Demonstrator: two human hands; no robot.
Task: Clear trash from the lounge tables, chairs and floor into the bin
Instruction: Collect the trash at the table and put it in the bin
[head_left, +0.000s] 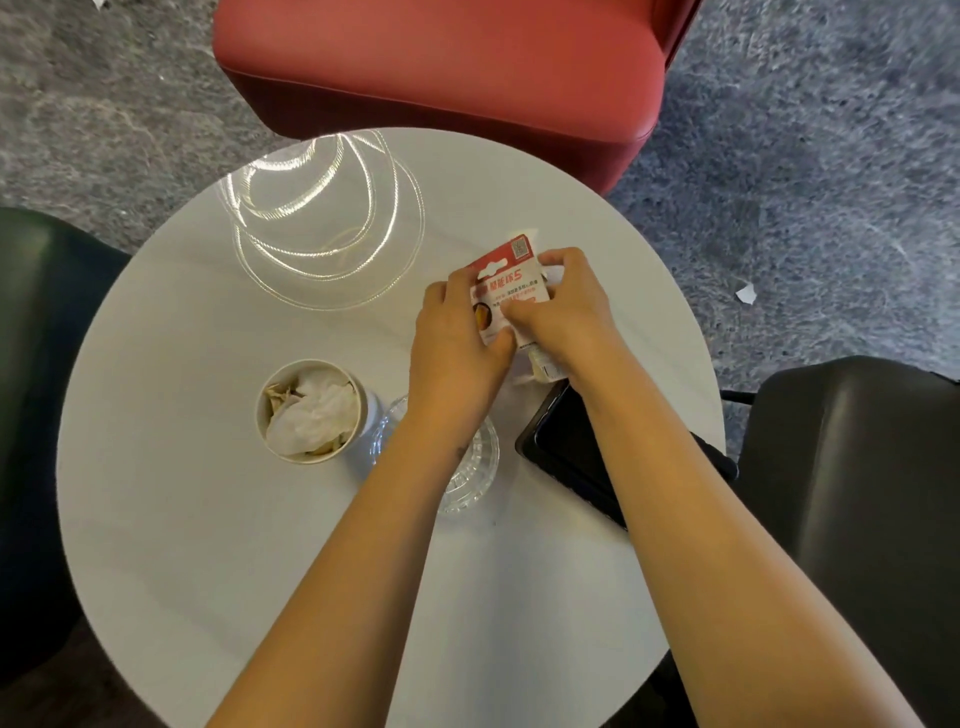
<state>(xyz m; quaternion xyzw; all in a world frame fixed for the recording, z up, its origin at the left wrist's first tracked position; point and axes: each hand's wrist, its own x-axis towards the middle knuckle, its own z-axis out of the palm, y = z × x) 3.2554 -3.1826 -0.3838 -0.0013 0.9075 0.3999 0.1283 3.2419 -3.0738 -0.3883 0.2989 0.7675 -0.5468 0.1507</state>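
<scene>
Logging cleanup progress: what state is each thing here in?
leaflet: gripped by both hands, over the table.
left hand: grips the leaflet's left edge.
right hand: grips the leaflet's right side.
paper cup: upright, stuffed with crumpled tissue.
glass dish: upright on the table, partly hidden.
black device: lying flat, screen dark.
paper scrap: lying on the carpet.

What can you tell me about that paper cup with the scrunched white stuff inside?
The round white paper cup stands upright on the round white table, left of the person's left forearm. It is open-topped and stuffed with crumpled white tissue and tan scraps. A clear glass dish sits just right of it; no hand touches it.
</scene>
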